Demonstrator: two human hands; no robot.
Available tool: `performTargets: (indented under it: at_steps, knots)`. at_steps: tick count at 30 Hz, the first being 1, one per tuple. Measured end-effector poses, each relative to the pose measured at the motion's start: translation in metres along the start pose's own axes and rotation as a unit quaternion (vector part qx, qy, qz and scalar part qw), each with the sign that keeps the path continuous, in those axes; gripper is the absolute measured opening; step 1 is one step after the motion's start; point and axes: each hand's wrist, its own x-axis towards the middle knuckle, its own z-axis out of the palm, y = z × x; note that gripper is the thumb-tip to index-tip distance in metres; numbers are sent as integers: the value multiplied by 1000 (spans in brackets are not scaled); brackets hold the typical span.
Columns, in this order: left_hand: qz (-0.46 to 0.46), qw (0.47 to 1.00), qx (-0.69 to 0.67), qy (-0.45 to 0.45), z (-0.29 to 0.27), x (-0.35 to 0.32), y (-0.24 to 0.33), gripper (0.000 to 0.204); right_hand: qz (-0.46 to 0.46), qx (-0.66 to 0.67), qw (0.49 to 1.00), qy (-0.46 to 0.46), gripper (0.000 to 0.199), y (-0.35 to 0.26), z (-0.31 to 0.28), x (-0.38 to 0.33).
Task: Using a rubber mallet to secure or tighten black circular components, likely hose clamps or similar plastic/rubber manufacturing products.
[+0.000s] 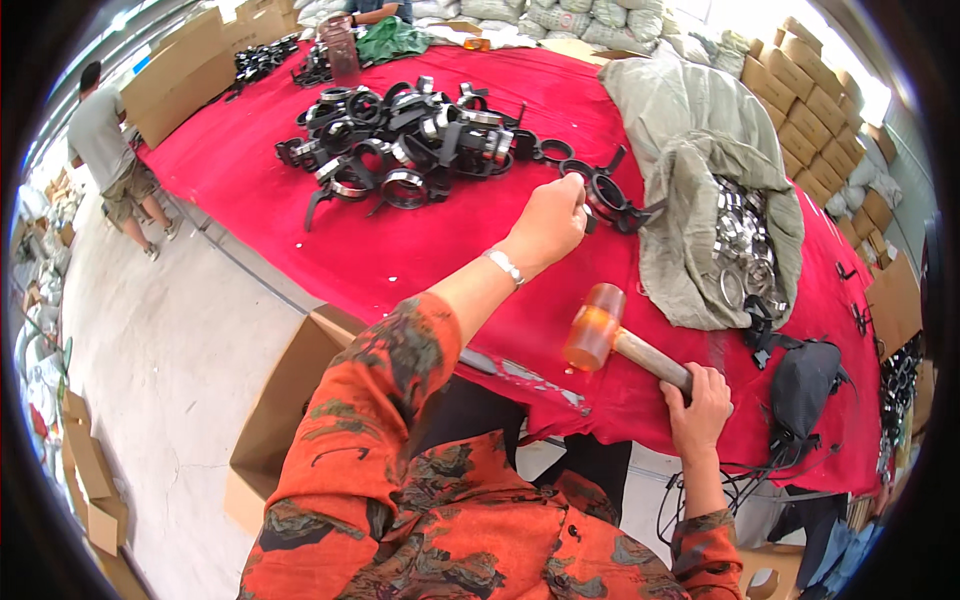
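My right hand [699, 411] grips the wooden handle of a mallet [596, 327] with an amber, see-through head, held above the red cloth near the table's front edge. My left hand [548, 226] reaches out over the table with its fingers closed. A dark bit shows at its fingertips, but I cannot make out what it holds. Right beside those fingers lie a few black ring clamps [609, 190]. Farther left, a heap of black and silver ring clamps [405, 150] spreads over the cloth.
An open cloth sack [675, 225] of shiny metal bands [745, 245] slumps on the table's right. A black pouch [805, 388] with cords hangs nearby. A cardboard box [290, 400] stands by the front edge. A person [103, 135] stands at the far left.
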Motion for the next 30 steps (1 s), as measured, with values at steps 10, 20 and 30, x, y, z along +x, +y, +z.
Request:
performTargets:
  at_steps: [10, 20, 30]
  knots:
    - [-259, 905, -310, -132, -94, -101, -6, 23, 9, -41, 999, 2, 35, -5, 1, -2]
    - [-149, 939, -154, -270, -87, -137, -3, 14, 2, -37, 999, -6, 35, -11, 2, 5]
    - [-340, 885, -308, -78, -69, -162, 17, 23, -9, -40, 999, 2, 34, 4, 13, -1]
